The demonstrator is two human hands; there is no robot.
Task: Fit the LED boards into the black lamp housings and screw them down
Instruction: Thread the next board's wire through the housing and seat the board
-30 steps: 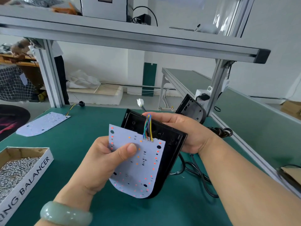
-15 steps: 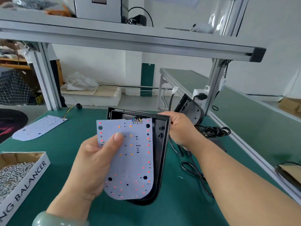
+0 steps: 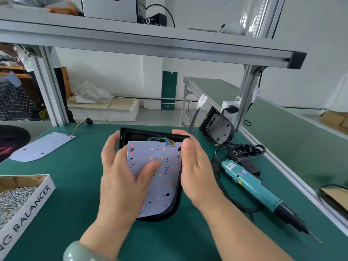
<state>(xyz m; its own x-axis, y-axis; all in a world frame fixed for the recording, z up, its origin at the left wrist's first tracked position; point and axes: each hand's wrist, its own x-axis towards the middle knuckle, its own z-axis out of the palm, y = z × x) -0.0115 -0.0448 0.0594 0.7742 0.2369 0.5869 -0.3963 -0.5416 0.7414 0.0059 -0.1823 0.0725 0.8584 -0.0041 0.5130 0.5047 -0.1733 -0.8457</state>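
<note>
1. Green-topped workbench [image 3: 79, 185] fills the near ground.
2. Aluminium shelf [image 3: 169, 48] spans overhead on a left post [image 3: 50, 87] and a right post [image 3: 246, 95].
3. Second green bench [image 3: 216, 87] runs far right.
4. White walls [image 3: 116, 72], evenly lit; green panel [image 3: 169, 90] stands against them.
5. Grey floor [image 3: 160, 117] carries a white slab [image 3: 105, 110]; wire mesh [image 3: 13, 102] at far left.

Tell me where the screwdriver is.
In the head view, the screwdriver lies on the green table, right of the right hand, near the coiled black cable.
</note>
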